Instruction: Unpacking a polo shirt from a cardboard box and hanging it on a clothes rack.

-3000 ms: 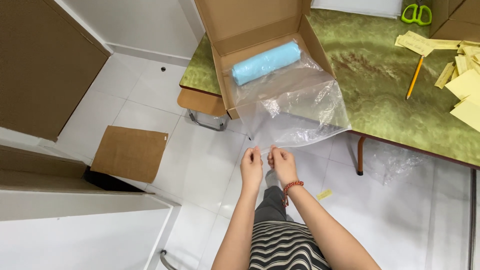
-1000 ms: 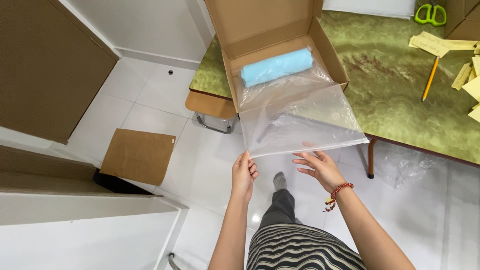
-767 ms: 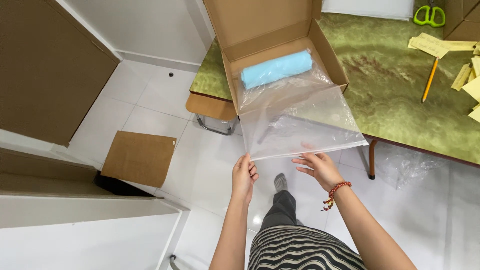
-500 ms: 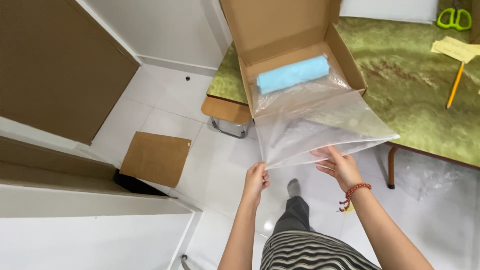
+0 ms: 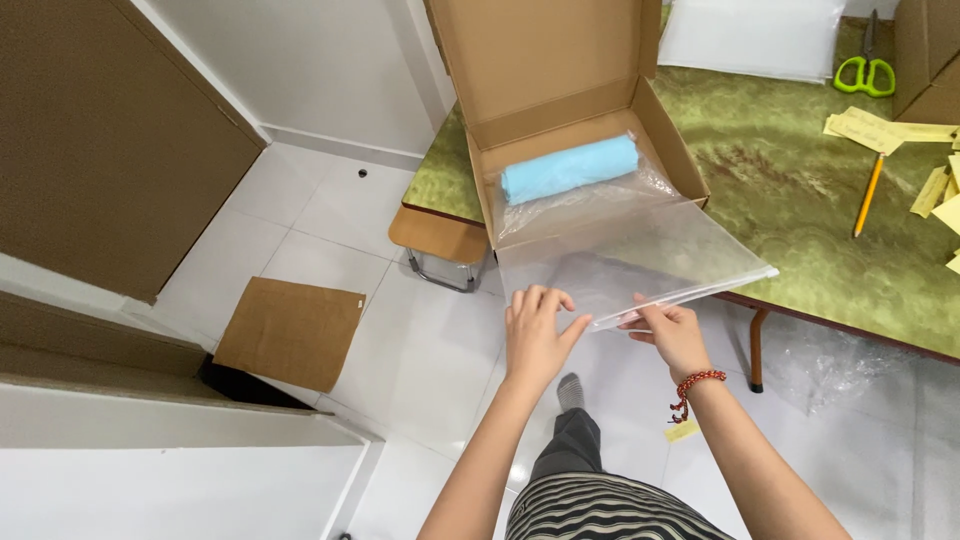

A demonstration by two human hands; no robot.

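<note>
A clear plastic bag (image 5: 620,255) stretches out of an open cardboard box (image 5: 545,75) and over the table's near edge. Inside the bag, in the box, lies a rolled light-blue cloth (image 5: 570,167). My left hand (image 5: 535,335) presses flat against the bag's near left corner, fingers spread. My right hand (image 5: 672,335), with a red bead bracelet on the wrist, pinches the bag's open edge further right.
The box sits on a green marbled table (image 5: 800,190) with green scissors (image 5: 865,72), a pencil (image 5: 868,195), yellow paper slips (image 5: 880,128) and a white flat bag (image 5: 750,35). A stool (image 5: 435,235) stands below. Flat cardboard (image 5: 290,330) lies on the white tile floor.
The bag went from crumpled to pulled flat and taut toward me. My hands moved apart along its open edge, then the left hand flattened onto it. The camera shifted closer and left.
</note>
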